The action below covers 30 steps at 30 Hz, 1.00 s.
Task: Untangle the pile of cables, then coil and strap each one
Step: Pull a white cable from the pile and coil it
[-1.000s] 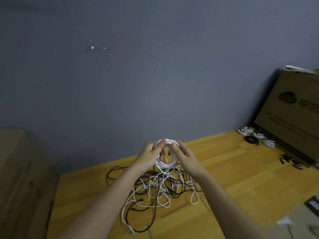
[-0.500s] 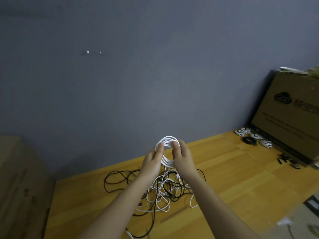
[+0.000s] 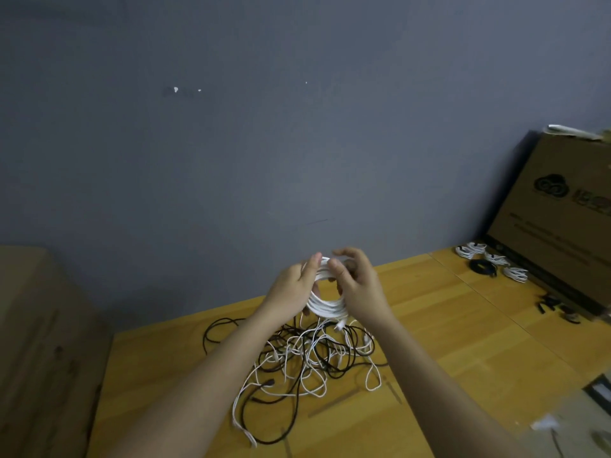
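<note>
White cable, wound into a coil point(image 3: 325, 304), sits between our hands above the tangled pile point(image 3: 304, 361). Our left hand point(image 3: 292, 292) grips its left side, fingers curled around the loops; our right hand point(image 3: 358, 287) pinches the top right. The ring stands roughly upright facing us, so we judge strapping falls to the right hand.
</note>
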Motion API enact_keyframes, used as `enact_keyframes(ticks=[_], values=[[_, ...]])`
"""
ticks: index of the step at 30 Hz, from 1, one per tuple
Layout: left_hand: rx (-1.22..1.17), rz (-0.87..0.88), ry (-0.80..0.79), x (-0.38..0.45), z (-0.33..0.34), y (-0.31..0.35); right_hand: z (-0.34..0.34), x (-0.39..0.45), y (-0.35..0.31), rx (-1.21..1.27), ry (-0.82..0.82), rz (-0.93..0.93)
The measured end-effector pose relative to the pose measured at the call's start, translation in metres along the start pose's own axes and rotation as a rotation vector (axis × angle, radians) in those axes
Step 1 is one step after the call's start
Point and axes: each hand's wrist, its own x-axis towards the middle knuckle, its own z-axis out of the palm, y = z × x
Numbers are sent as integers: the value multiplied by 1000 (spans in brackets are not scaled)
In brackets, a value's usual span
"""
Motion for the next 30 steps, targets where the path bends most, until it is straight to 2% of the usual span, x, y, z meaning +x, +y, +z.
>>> enact_keyframes(ticks=[4,10,13,18,21,25,27,30], values=[[-29,-10,182,7,15,-2,5,-5,3,-140,49,62],[-127,-93,263,9,50,-7,1,-10,20,-139,199,203],[-167,-127,205,9,66,-12,-9,-13,27,-132,206,245],[-147,-163,-35,18,86,-15,-38,-17,43,-207,201,216],[-217,-221,-216,28,97,-7,-73,-15,51,-282,133,201],[-342,-415,-464,46,134,20,-139,-16,66,-386,-32,176],[-251,-413,-449,55,170,35,-173,-20,75,-420,-100,160],[-155,-374,-293,65,237,58,-226,-27,90,-358,-71,174]])
